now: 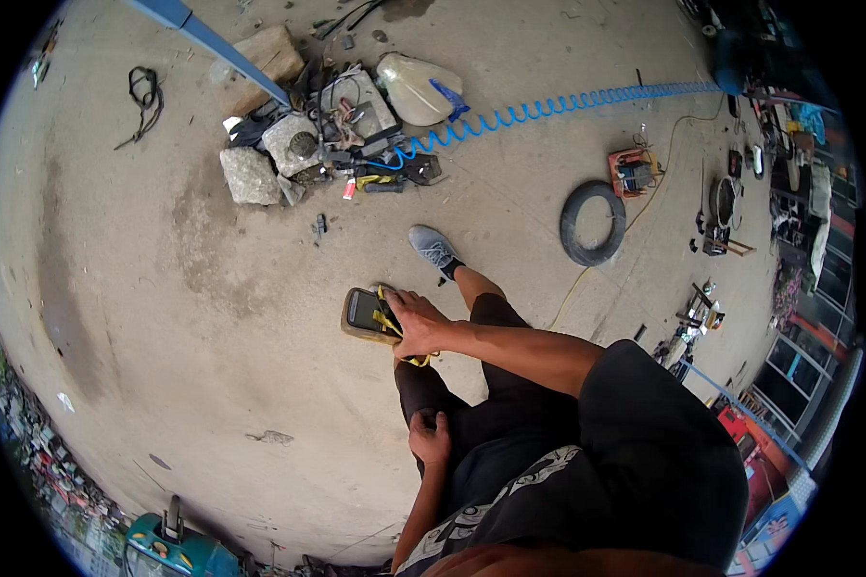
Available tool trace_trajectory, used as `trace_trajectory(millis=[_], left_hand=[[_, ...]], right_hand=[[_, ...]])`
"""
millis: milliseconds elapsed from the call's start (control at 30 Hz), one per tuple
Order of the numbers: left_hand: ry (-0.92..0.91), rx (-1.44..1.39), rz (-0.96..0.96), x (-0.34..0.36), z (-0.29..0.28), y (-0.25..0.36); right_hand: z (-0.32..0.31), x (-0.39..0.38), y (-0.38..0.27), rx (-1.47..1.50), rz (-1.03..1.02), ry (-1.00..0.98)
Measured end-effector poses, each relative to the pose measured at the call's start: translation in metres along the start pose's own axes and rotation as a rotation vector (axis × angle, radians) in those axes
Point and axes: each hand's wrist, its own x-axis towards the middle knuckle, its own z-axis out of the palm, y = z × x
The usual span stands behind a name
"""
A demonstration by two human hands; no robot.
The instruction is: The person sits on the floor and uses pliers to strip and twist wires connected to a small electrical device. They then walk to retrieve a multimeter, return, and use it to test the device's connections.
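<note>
My right hand (418, 323) grips a boxy handheld meter (360, 330) with a yellow edge and a dark display, held in front of my knee. Yellow cord (420, 361) is bunched around the meter and under my fingers. Resting by my thigh, my left hand (430, 439) is loosely curled with the thumb up, and nothing shows in it. Beyond the meter my grey shoe (435, 249) stands on the concrete.
Ahead lie stone blocks (251, 177), tools, a cloudy plastic jug (418, 88) and a blue coiled hose (548, 108). A black tyre (570, 223) and a red boxy device (629, 171) are to the right. A blue post (223, 53) rises at top left; a teal machine (178, 553) is lower left.
</note>
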Motion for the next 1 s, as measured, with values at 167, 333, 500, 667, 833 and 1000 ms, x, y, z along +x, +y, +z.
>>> trace_trajectory(millis=[167, 333, 500, 667, 833, 1000], left_hand=[[-0.278, -0.338, 0.151, 0.007, -0.021, 0.018], [-0.327, -0.098, 0.34, 0.037, -0.045, 0.043], [-0.303, 0.094, 0.419, 0.048, -0.086, 0.053], [-0.411, 0.376, 0.261, 0.094, -0.122, 0.022], [-0.443, 0.665, 0.394, 0.08, -0.123, 0.057], [-0.546, 1.33, 0.843, 0.13, -0.062, 0.054]], right_hand=[[-0.06, -0.104, -0.032, 0.276, 0.147, 0.111], [-0.073, -0.191, -0.025, 0.526, 0.209, 0.567], [-0.081, -0.281, -0.024, 0.792, 0.331, 0.714], [-0.064, -0.352, 0.005, 0.943, 0.409, 0.838], [-0.067, -0.415, 0.04, 1.121, 0.387, 1.039], [-0.078, -0.486, 0.096, 1.172, 0.417, 1.126]])
